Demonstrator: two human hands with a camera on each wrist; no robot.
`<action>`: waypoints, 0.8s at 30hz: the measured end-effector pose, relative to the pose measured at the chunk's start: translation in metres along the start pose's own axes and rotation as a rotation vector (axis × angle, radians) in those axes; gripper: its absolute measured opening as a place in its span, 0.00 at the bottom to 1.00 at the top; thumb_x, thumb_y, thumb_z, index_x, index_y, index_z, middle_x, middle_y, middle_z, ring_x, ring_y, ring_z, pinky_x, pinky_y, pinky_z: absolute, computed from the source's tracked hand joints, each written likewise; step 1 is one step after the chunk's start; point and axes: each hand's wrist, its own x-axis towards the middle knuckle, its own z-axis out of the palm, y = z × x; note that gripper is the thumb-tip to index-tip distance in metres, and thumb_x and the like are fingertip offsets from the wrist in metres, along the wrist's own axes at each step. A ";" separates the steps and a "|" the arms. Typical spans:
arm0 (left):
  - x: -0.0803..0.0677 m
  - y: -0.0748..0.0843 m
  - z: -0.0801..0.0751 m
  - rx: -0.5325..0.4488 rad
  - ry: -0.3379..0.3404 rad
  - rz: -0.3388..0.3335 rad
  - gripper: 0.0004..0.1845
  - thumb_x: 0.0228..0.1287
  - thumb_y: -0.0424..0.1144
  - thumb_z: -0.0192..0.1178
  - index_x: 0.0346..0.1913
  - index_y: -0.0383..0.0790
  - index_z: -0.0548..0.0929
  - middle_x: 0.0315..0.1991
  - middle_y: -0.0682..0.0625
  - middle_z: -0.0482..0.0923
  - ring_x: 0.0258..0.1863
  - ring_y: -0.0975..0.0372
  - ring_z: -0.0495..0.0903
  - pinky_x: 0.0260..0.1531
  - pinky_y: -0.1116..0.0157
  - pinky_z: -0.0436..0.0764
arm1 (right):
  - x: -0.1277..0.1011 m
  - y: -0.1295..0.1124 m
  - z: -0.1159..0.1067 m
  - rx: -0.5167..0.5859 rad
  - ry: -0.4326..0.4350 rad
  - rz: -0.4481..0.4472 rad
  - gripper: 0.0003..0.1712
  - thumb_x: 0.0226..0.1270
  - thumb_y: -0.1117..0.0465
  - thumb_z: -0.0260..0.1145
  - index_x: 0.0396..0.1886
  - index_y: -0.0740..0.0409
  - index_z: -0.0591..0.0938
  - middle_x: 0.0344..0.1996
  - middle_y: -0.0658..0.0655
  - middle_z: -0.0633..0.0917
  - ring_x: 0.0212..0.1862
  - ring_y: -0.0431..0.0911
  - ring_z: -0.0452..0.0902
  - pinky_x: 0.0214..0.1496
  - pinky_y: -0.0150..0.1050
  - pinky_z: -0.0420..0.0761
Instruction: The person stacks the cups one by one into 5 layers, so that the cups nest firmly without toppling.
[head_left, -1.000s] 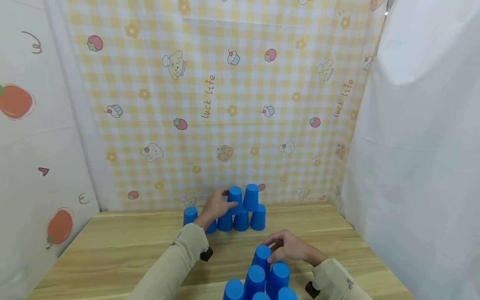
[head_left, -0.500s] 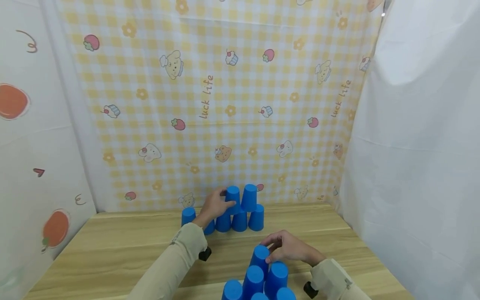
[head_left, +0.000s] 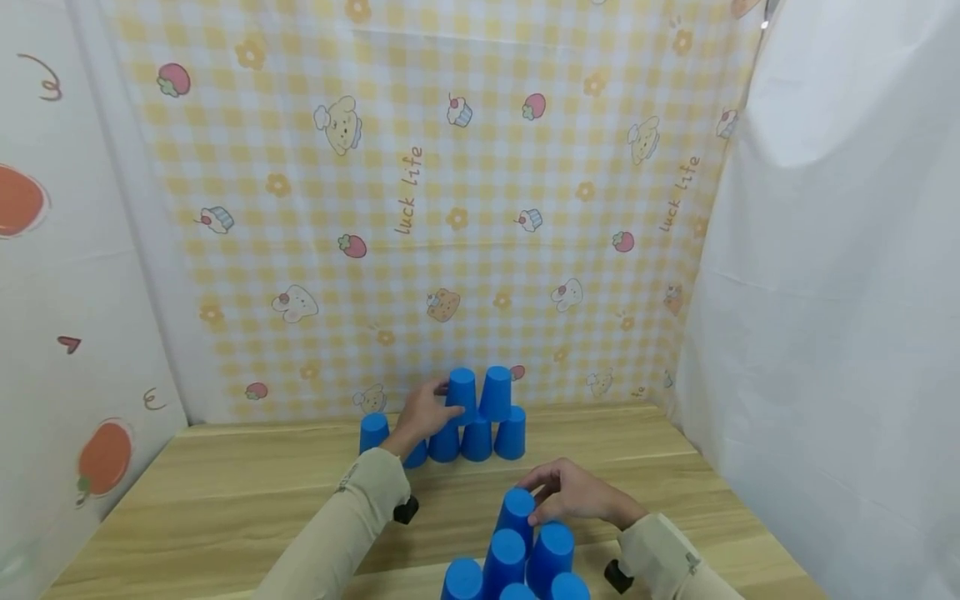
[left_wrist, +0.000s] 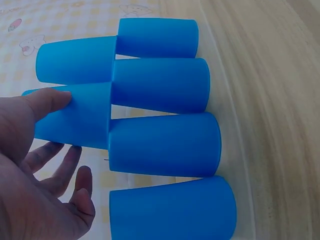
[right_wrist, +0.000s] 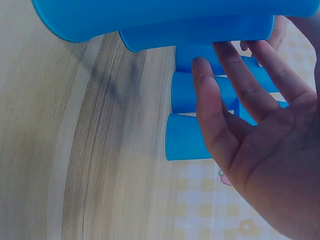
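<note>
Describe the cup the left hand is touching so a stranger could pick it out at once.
Start at the checked yellow cloth behind the wooden table; a pile of upside-down blue cups stands at its foot. Two cups form the upper row. The cup meant is the left one of these, the only one with the left hand on it.

We see bare table left of the far cup pyramid, open for a hand; the near cup stack blocks the approach in front of it

Makeshift recording booth, cartoon gingham backdrop, wooden table
</note>
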 end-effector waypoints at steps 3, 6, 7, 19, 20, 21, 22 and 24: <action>-0.001 -0.002 -0.001 0.011 0.002 0.000 0.30 0.63 0.39 0.68 0.67 0.37 0.73 0.63 0.40 0.75 0.64 0.44 0.72 0.60 0.46 0.73 | 0.001 0.001 0.000 -0.003 -0.007 -0.021 0.20 0.63 0.61 0.71 0.54 0.60 0.83 0.46 0.56 0.87 0.47 0.52 0.84 0.49 0.43 0.83; -0.003 -0.004 -0.002 0.009 0.006 0.005 0.30 0.62 0.39 0.69 0.66 0.38 0.74 0.64 0.40 0.74 0.64 0.44 0.72 0.60 0.46 0.73 | 0.001 0.002 -0.001 -0.002 -0.010 -0.028 0.20 0.62 0.61 0.72 0.54 0.60 0.83 0.46 0.56 0.87 0.47 0.52 0.84 0.49 0.43 0.83; -0.004 -0.005 -0.003 0.007 0.008 0.005 0.30 0.62 0.39 0.69 0.66 0.38 0.74 0.64 0.40 0.74 0.64 0.44 0.72 0.60 0.46 0.73 | 0.001 0.002 -0.001 -0.001 -0.010 -0.028 0.20 0.62 0.61 0.72 0.54 0.60 0.83 0.46 0.56 0.87 0.47 0.52 0.84 0.49 0.43 0.83; -0.032 -0.014 -0.013 0.008 0.073 0.084 0.29 0.61 0.38 0.70 0.63 0.35 0.75 0.62 0.40 0.74 0.61 0.45 0.73 0.56 0.46 0.75 | 0.002 -0.002 0.001 -0.015 -0.002 -0.022 0.20 0.62 0.61 0.72 0.54 0.58 0.83 0.47 0.56 0.87 0.48 0.55 0.83 0.50 0.43 0.82; -0.035 -0.015 -0.013 0.008 0.075 0.094 0.28 0.61 0.38 0.70 0.63 0.34 0.75 0.61 0.39 0.73 0.61 0.45 0.73 0.56 0.45 0.75 | 0.002 -0.002 0.001 -0.017 -0.001 -0.023 0.20 0.62 0.61 0.72 0.53 0.59 0.83 0.47 0.56 0.87 0.48 0.55 0.83 0.50 0.43 0.82; -0.039 -0.015 -0.014 0.000 0.075 0.104 0.28 0.61 0.38 0.70 0.62 0.34 0.75 0.61 0.39 0.73 0.61 0.44 0.73 0.57 0.45 0.74 | 0.002 -0.001 0.001 -0.018 -0.001 -0.024 0.20 0.62 0.61 0.72 0.53 0.58 0.83 0.47 0.56 0.87 0.48 0.55 0.83 0.50 0.43 0.82; -0.042 -0.016 -0.014 -0.007 0.071 0.107 0.27 0.61 0.38 0.70 0.62 0.34 0.76 0.61 0.39 0.73 0.61 0.44 0.73 0.57 0.45 0.74 | 0.003 -0.001 0.001 -0.018 -0.002 -0.025 0.20 0.61 0.61 0.72 0.53 0.58 0.83 0.47 0.56 0.87 0.48 0.55 0.83 0.50 0.43 0.82; -0.047 -0.016 -0.015 -0.014 0.062 0.114 0.27 0.62 0.39 0.69 0.62 0.34 0.75 0.61 0.38 0.73 0.61 0.44 0.72 0.57 0.45 0.74 | 0.003 0.000 0.001 -0.017 -0.004 -0.031 0.20 0.61 0.61 0.73 0.53 0.59 0.83 0.47 0.56 0.87 0.48 0.56 0.83 0.50 0.43 0.82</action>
